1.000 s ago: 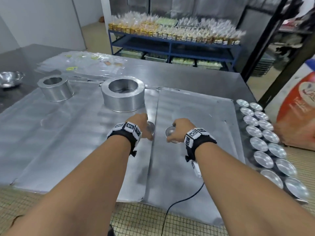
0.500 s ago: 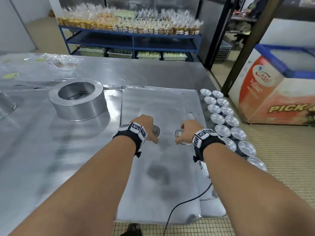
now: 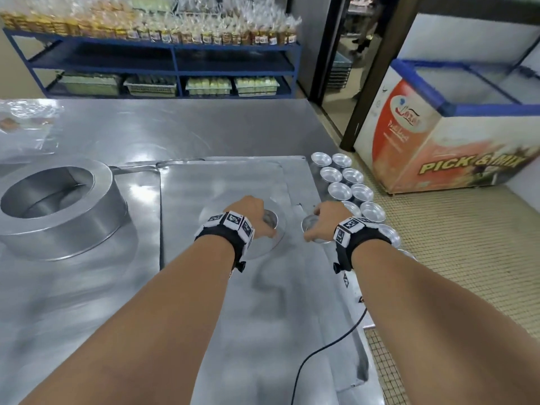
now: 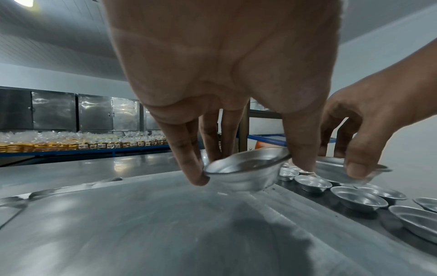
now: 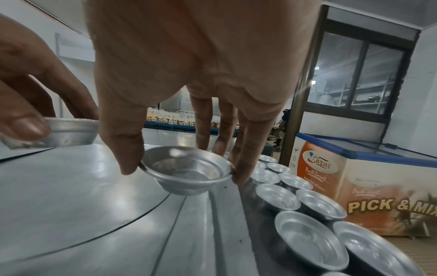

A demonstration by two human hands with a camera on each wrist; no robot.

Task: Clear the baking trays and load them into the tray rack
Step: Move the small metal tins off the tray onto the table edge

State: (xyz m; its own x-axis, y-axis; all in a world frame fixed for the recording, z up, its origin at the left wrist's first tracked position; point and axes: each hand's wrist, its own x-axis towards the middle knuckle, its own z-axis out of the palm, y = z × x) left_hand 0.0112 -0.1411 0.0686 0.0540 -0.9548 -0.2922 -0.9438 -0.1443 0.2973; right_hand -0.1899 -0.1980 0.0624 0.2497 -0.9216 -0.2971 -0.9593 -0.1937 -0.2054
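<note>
1. The left hand (image 3: 251, 213) is at the centre of the head view, above the flat baking tray (image 3: 222, 194) that lies on the steel table (image 3: 181, 127).
2. In the left wrist view its fingers (image 4: 189, 164) and thumb pinch the rim of a small metal cup (image 4: 243, 171), fingertips on opposite sides, the cup tilted and its base just above or on the tray; I cannot tell which.
3. The right hand (image 3: 327, 220) is just right of centre in the head view, close beside the left hand but apart from it.
4. In the right wrist view its thumb and fingers (image 5: 246, 168) grip a second small cup (image 5: 189, 171) by the rim, over the right edge of the tray.
5. A double row of small metal cups (image 3: 347, 182) stands on the table along the tray's right edge, running from mid-right of the head view down behind the right wrist.
6. A large metal ring mould (image 3: 58, 206) sits at the left of the head view on another tray (image 3: 73, 287), well apart from both hands.
7. A blue shelf (image 3: 175, 62) with packed goods fills the upper left of the head view.
8. A chest freezer (image 3: 455, 133) marked "PICK & MIX" stands on the tiled floor at the upper right.
9. A black cable (image 3: 321, 349) hangs below the right forearm, across the lower middle of the head view.
</note>
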